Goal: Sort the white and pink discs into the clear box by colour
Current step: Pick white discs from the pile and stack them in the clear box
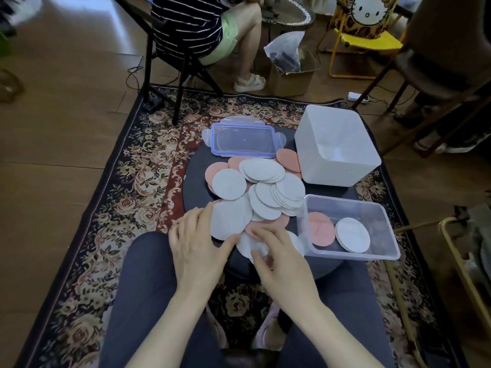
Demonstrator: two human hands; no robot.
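A heap of white discs and pink discs covers a dark round stool. At the stool's right front stands the clear box, holding a pink stack on its left and a white stack on its right. My left hand lies with straight fingers on the near-left edge of a large white disc. My right hand pinches a small white disc at the heap's front edge, between thumb and fingers. The fingertips are blurred.
The box's clear lid with a blue rim lies behind the heap. A tall white bin stands at the back right. A patterned rug lies underneath. A seated person and chairs are further back.
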